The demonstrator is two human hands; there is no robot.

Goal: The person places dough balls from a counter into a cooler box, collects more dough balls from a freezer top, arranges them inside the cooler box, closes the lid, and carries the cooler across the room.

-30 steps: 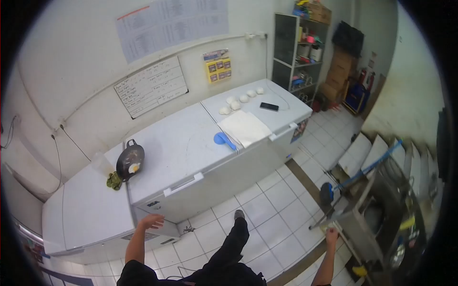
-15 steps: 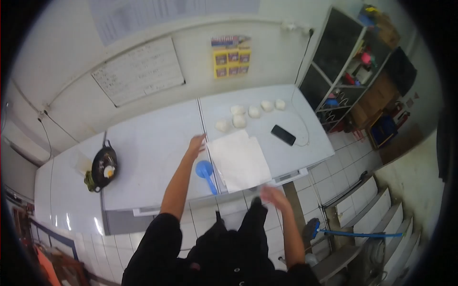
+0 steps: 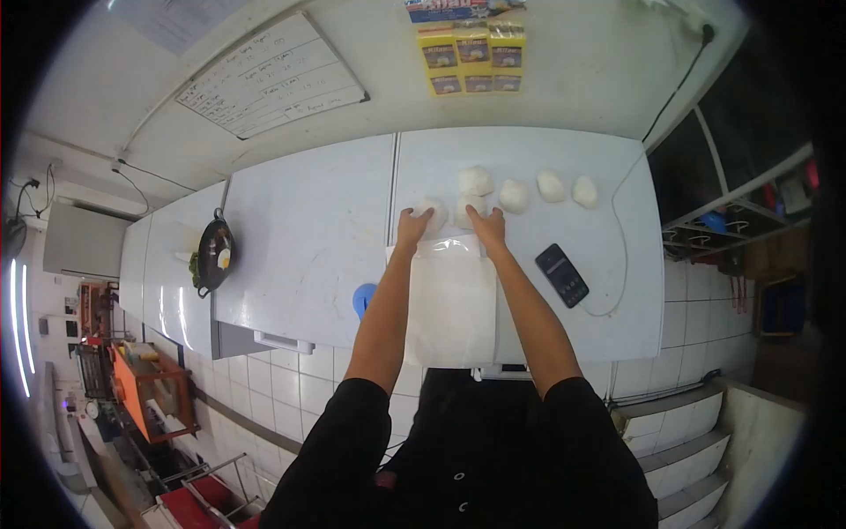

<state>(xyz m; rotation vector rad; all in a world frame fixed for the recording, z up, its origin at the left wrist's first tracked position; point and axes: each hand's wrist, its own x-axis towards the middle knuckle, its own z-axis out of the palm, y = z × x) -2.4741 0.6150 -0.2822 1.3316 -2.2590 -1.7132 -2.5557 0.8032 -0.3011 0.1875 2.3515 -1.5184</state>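
Observation:
Side by side, both my hands reach over the far part of the white worktop. My left hand (image 3: 412,227) curls around the left side of a white rounded lump (image 3: 431,212). My right hand (image 3: 490,227) grips a second white lump (image 3: 469,208) from its right side, thumb on top. Whether the lumps are dough or wrapped rice, I cannot tell. Under my forearms lies a stack of white paper sheets (image 3: 452,304), with clear plastic at its far edge. A blue scoop (image 3: 361,298) is beside my left forearm, its handle hidden by the arm.
Several more white lumps (image 3: 514,197) sit behind and to the right. A black phone (image 3: 561,275) with a white cable (image 3: 624,238) lies at right. At left stands a black wok (image 3: 214,253) holding a fried egg (image 3: 224,258). The worktop (image 3: 300,229) meets the wall behind.
Both hands have moved forward: the left from beside the paper, the right up from the front edge, and each has taken hold of a white lump. The view has shifted and come closer.

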